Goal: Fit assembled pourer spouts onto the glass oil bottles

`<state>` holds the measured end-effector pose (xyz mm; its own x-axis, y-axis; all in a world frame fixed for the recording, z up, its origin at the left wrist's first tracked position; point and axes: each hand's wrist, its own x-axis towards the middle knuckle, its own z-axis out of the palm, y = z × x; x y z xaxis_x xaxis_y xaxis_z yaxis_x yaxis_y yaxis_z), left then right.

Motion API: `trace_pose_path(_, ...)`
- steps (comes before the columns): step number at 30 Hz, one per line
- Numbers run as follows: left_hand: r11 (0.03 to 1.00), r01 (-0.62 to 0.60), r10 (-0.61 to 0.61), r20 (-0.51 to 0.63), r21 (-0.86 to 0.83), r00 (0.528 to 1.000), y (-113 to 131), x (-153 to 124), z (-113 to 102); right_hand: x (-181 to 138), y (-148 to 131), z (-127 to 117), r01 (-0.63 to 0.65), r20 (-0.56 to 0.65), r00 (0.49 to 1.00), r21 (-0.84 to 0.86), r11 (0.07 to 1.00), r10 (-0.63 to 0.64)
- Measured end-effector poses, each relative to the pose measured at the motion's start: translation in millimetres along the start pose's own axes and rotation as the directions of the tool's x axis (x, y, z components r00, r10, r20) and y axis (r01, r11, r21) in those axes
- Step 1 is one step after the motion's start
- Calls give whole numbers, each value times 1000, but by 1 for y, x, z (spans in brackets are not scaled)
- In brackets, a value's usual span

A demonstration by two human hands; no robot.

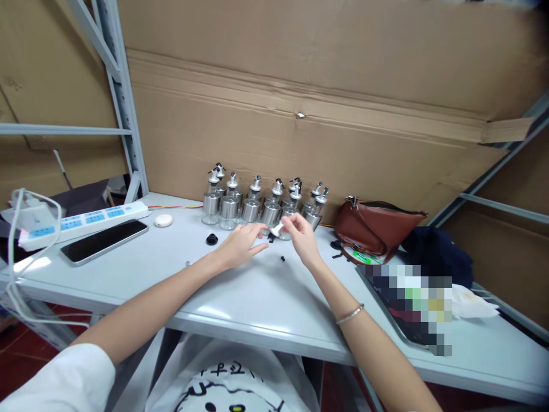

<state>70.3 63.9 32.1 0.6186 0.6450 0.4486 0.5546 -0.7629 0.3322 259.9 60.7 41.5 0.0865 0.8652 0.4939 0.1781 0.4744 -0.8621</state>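
My right hand (302,238) pinches a small silver-white pour spout (277,230) between thumb and fingers, above the table. Close to its left, my left hand (241,246) has its fingers stretched out and the thumb apart, with nothing seen in it. Its fingertips come near the spout; whether they touch it I cannot tell. Just behind both hands stand several glass and steel oil bottles (230,209) with spouts on top. A tiny black piece (282,258) lies on the table between my wrists. Left of my left hand sits a round black cap (211,239).
At the left are a power strip (92,218), a phone (105,241) and a round white disc (163,220). A brown leather bag (377,226) stands at the right, by a blurred-out tablet-like object (386,309). A cardboard wall (300,149) closes off the table's back.
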Motion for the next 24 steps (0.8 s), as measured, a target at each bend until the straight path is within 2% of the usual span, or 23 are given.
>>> trace_pose_path(3,999,-26,23,77,42,997,-6,-3,5,7,1,-10,14,-146,989,53,998,-6)
trace_pose_path(6,998,-53,47,155,35,987,-12,-9,16,14,-3,-15,33,-218,976,142,989,-1)
trace_pose_path(10,998,-55,44,257,37,965,-17,-15,27,25,-19,-9,70,-294,956,211,975,-5)
trace_pose_path(13,998,-41,21,324,57,946,-15,-16,26,39,-43,-3,121,-281,956,118,986,-84)
trace_pose_path(16,996,-23,-12,390,86,921,-11,-16,21,60,-72,0,237,-245,929,-178,955,-277)
trace_pose_path(18,994,-13,-37,429,112,903,-8,-16,18,80,-88,2,315,-190,884,-433,844,-427)
trace_pose_path(20,990,-8,-57,451,141,891,-6,-15,17,103,-97,5,338,-98,868,-602,723,-487)
trace_pose_path(22,985,-11,-70,458,171,886,-1,-11,14,127,-100,9,322,40,888,-766,557,-458)
trace_pose_path(24,980,-21,-73,457,199,887,10,-9,5,149,-97,14,278,171,937,-894,351,-306)
